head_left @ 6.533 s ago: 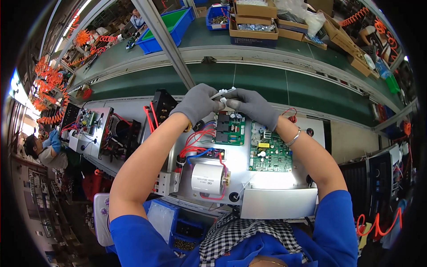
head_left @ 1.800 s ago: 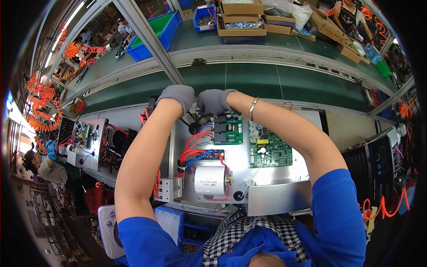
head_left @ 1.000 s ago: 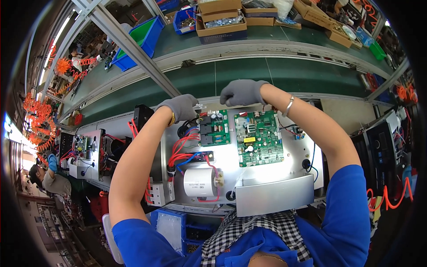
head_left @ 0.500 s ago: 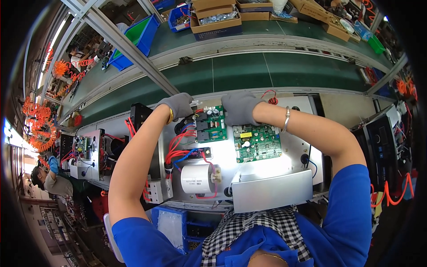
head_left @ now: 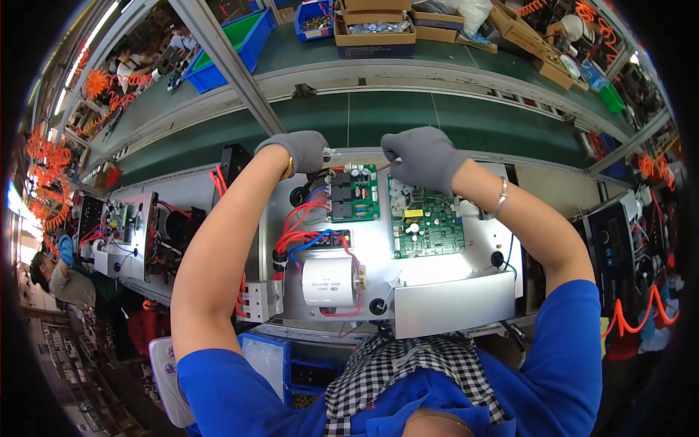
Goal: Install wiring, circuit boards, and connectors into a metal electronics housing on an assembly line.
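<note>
My left hand (head_left: 302,151), in a grey glove, is closed at the chassis's far edge, with a small white piece (head_left: 328,154) at its fingertips. My gloved right hand (head_left: 426,158) hovers over the far end of the larger green circuit board (head_left: 429,237), its fingers pinched together. A thin red wire (head_left: 384,167) shows at those fingertips. Between the hands sits a smaller green board (head_left: 354,193) with black relays. Both boards lie on a silver metal chassis plate (head_left: 480,237). Red and blue wires (head_left: 293,218) run from the smaller board to a terminal block (head_left: 331,239).
Nearer me on the chassis are a white cylindrical capacitor (head_left: 328,282), a breaker (head_left: 261,300) and a bent metal cover (head_left: 453,304). A metal frame post (head_left: 226,65) rises at the left. Beyond runs a green bench (head_left: 393,120); boxes of parts (head_left: 375,40) stand on the shelf above.
My right hand has moved right, away from the smaller board, uncovering the gap between the boards. My left hand stays by the far edge. The whole view has shifted slightly.
</note>
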{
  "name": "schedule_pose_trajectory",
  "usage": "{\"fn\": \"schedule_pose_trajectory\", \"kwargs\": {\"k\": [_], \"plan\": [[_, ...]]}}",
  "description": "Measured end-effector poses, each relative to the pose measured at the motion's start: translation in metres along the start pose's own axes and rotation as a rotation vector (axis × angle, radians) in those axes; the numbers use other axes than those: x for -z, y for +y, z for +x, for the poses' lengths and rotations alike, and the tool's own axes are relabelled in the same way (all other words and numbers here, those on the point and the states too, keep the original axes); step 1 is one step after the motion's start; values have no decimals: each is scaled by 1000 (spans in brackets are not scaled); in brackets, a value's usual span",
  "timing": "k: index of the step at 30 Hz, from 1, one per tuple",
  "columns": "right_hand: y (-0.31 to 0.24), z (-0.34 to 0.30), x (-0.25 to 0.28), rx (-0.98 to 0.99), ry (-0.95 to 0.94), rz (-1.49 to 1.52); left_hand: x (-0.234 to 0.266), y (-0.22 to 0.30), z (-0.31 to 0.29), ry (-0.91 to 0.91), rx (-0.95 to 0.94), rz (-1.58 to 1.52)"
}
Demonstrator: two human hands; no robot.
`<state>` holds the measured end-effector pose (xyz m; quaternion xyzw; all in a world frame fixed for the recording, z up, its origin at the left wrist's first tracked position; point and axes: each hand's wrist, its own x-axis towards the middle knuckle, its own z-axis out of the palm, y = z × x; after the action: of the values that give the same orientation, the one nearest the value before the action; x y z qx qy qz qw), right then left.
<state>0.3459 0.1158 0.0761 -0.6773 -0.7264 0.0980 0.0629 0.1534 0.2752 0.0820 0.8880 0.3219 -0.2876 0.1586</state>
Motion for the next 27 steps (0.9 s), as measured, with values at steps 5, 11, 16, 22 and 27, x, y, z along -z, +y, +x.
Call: {"fn": "schedule_pose_trajectory", "kwargs": {"k": [5,11,16,22,27], "plan": [[-1,-27,8,57,-56,231,-1,17,-8,68,-14,-132],[1,-25,7,86,-215,578,-11,3,4,277,-81,-92],[21,-14,0,185,-284,783,17,42,-43,161,-159,-672],[5,-5,-9,352,58,389,-1,49,-39,76,-194,-632],[-1,-7,-5,83,-67,525,-5,51,-31,34,-175,-594]]}}
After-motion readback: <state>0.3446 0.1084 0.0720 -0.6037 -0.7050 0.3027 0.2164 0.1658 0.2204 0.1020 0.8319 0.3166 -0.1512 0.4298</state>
